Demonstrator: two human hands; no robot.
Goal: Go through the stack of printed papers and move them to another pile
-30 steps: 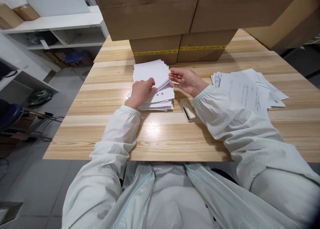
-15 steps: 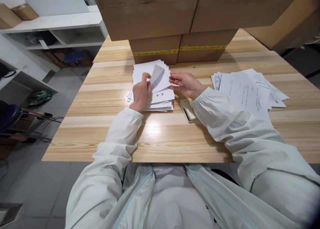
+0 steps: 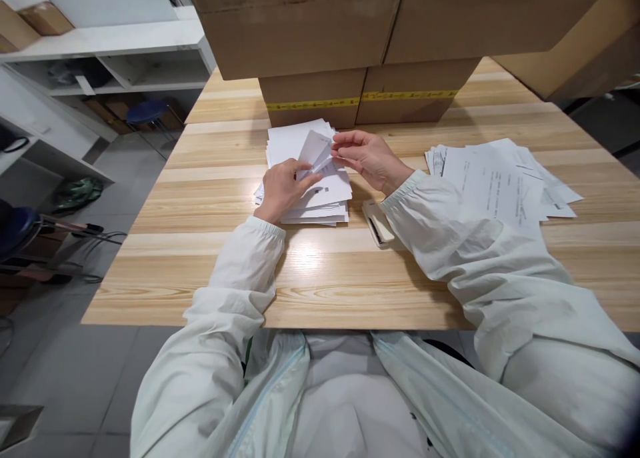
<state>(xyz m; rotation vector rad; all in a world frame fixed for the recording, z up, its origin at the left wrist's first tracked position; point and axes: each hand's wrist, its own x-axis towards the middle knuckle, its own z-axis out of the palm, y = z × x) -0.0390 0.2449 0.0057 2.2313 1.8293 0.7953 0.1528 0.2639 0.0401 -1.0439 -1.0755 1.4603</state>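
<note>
A stack of white paper sheets (image 3: 295,141) lies on the wooden table (image 3: 340,271) in front of the cardboard boxes. My left hand (image 3: 283,190) rests on the stack and pinches the lower edge of a folded white sheet (image 3: 316,149) raised above it. My right hand (image 3: 367,158) grips the same folded sheet at its right corner with thumb and fingers. Both arms are in pale sleeves.
A cream stapler (image 3: 377,221) lies just right of the stack, under my right forearm. A spread of printed sheets (image 3: 500,178) covers the table's right side. Stacked cardboard boxes (image 3: 360,38) stand at the back. White shelves (image 3: 100,65) and a stool are left.
My left hand lifted and folded the top sheet up off the stack. My right hand moved left and up and took hold of the sheet's right corner.
</note>
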